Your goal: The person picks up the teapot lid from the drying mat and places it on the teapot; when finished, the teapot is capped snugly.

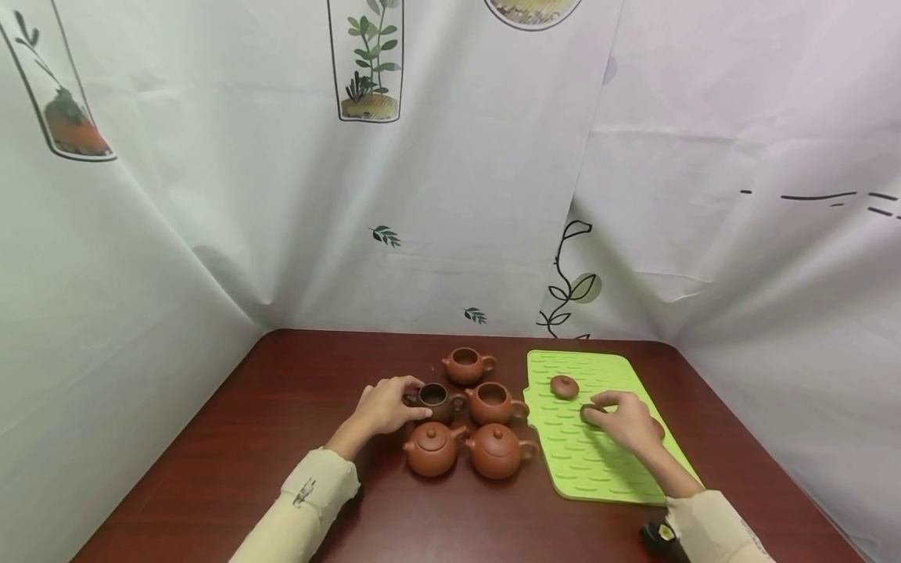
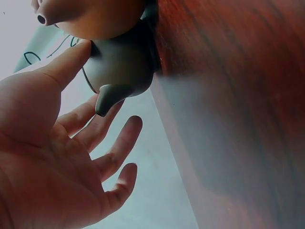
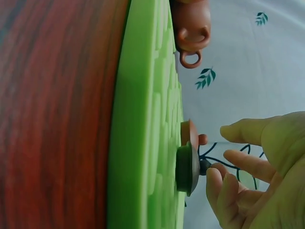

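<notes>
A dark brown teapot (image 1: 442,411) without a lid stands among reddish-brown teapots. My left hand (image 1: 387,405) holds it on the spout side; in the left wrist view the thumb touches the body of the dark teapot (image 2: 121,64) and the other fingers spread loosely past the spout. Over the green mat (image 1: 584,461), my right hand (image 1: 626,422) hovers at a small dark lid (image 1: 588,414). In the right wrist view the dark lid (image 3: 187,169) lies knob out, fingertips close to its knob and the fingers not closed together. Beside it is a reddish lid (image 1: 564,386).
Two lidded teapots, one left (image 1: 431,450) and one right (image 1: 496,452), stand nearest me. Two lidless ones, a middle teapot (image 1: 486,408) and a rear teapot (image 1: 464,374), stand behind. Another reddish lid (image 1: 658,428) is partly hidden by my right hand. A black object (image 1: 658,539) lies by the right sleeve.
</notes>
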